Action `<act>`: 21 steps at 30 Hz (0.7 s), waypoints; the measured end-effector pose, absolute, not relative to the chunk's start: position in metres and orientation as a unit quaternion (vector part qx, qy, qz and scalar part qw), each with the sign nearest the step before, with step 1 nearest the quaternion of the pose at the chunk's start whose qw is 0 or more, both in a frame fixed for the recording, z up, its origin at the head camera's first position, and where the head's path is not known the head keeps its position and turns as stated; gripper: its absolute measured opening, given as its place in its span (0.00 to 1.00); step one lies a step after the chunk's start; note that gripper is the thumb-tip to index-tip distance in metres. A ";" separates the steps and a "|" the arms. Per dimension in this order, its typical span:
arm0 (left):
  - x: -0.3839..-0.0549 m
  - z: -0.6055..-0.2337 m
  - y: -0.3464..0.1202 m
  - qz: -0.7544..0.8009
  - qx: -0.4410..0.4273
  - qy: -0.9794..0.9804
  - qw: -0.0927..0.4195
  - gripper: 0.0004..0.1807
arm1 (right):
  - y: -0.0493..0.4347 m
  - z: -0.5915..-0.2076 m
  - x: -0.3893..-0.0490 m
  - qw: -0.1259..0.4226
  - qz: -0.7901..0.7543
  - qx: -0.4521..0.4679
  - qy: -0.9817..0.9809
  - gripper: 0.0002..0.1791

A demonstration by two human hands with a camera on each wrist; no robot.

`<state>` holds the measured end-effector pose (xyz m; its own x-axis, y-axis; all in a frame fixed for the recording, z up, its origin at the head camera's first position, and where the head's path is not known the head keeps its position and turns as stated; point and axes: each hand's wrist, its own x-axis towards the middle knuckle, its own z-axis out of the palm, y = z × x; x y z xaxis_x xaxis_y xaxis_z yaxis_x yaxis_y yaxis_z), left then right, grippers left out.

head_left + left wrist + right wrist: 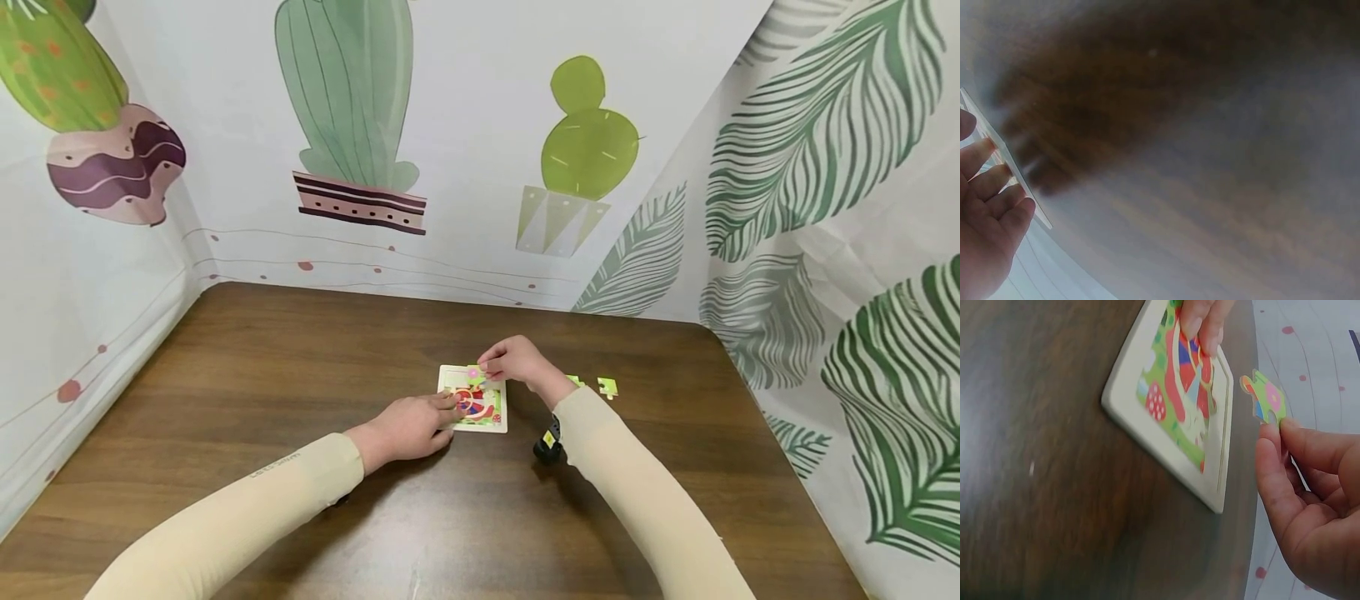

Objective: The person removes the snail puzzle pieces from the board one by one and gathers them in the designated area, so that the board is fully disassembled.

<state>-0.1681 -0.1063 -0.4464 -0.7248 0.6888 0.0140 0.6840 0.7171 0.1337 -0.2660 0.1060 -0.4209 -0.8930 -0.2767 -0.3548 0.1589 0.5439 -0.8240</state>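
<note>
1. Your white-rimmed puzzle tray (1125, 403) sits on the brown table (300, 358). Colorful pieces (1197, 381) fill its near part; pale base shows at the far side.
2. Your left hand (411, 427) has its fingers out, resting on those pieces.
3. Your right hand (517, 362) pinches a pink-flowered green piece (1263, 394) above the tray's far side.
4. Two loose green pieces (608, 387) lie to the right.

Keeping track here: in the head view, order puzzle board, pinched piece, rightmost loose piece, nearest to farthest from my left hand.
1. Puzzle board, touching your left hand.
2. Pinched piece, in your right hand.
3. Rightmost loose piece, to the far right.
</note>
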 end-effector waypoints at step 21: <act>-0.169 -0.449 -0.107 0.067 0.372 0.926 0.008 0.21 | 0.148 -0.411 -0.273 0.233 -0.466 -0.020 0.853 0.12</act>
<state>-0.1692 -0.1067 -0.4489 -0.7227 0.6902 0.0351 0.6881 0.7140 0.1293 -0.2731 0.1479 -0.4108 -0.8907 -0.2505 -0.3794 0.1835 0.5654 -0.8042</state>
